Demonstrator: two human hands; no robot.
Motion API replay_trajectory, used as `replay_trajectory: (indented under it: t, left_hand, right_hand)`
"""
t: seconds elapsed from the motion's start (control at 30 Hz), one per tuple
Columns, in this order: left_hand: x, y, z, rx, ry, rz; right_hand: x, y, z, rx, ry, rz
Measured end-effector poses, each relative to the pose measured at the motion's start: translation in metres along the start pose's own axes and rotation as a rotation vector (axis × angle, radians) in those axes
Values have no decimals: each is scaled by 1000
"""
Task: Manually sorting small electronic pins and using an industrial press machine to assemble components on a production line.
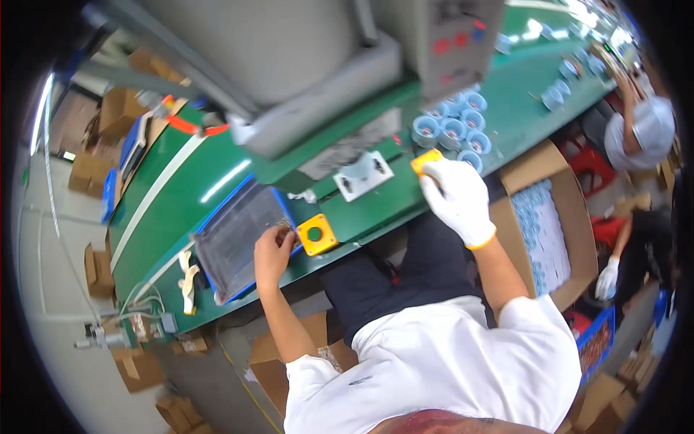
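My bare left hand (274,254) is at the front right corner of a blue-rimmed tray (218,293), fingers curled down among small parts at its edge; what they pinch is hidden. Just right of it sits a yellow box with a green push button (315,233). My right hand (460,199), in a white glove, lies with its fingers over a second yellow box (426,160), whose top is mostly covered. Between the hands, a metal fixture plate (363,176) is under the head of a large grey and green machine (318,87).
Several light blue cups (453,131) stand beyond my right hand on the green bench (394,195). An open carton (578,246) of blue pieces is at my right. White gloves (189,283) lie left of the tray. Co-workers (643,123) sit farther right.
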State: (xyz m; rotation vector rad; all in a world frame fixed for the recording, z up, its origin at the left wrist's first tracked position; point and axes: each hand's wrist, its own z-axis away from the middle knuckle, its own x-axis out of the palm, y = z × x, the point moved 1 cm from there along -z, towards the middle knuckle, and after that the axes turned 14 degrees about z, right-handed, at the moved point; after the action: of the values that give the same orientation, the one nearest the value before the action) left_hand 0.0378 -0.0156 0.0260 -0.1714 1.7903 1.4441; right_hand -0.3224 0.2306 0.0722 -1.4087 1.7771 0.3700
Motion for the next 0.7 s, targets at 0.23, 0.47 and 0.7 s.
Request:
replay_trajectory:
  t: [0.23,0.47,0.7]
  left_hand:
    - [20,-9,-9,7,-2,156]
    - [-5,8,-12,126,-193,30]
    - [-48,-15,-13,95,-70,66]
  right_hand:
    - [5,-76,-67,128,-112,-558]
    - [67,-79,-62,257,47,-703]
    - [68,150,-86,343,592,-280]
